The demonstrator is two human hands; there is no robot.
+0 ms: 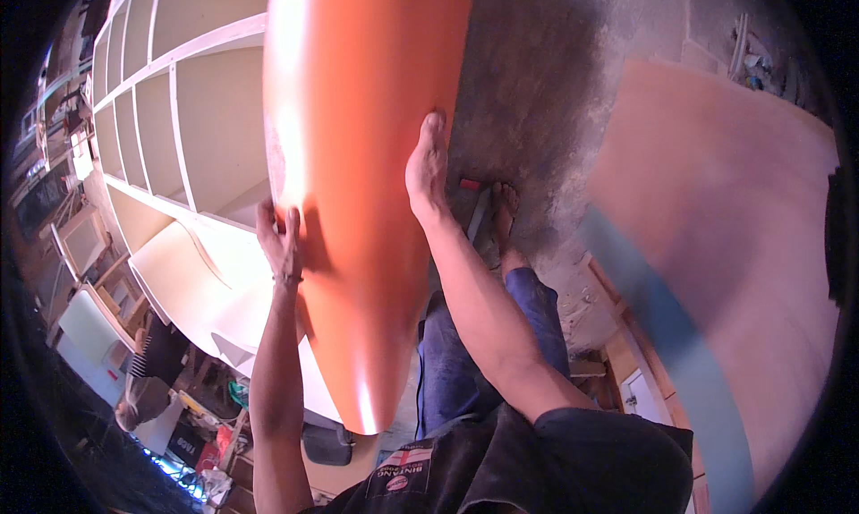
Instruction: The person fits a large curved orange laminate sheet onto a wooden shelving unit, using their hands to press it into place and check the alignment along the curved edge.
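A long, glossy orange sheet [367, 183] runs from the top of the view down toward my body. It bows, with its two long edges curving away and its near end narrowing in front of my shirt. My left hand [281, 241] holds the left edge, thumb on the orange face. Farther along, my right hand [428, 163] grips the right edge, its thumb on top and its other fingers hidden behind the sheet.
White shelving with compartments [219, 120] stands left of the sheet. To the right is a large pinkish panel [716, 174] with a teal band [662, 326]. A red-ended tool [470, 184] is beside my bare foot [505, 208]. Clutter fills the far left.
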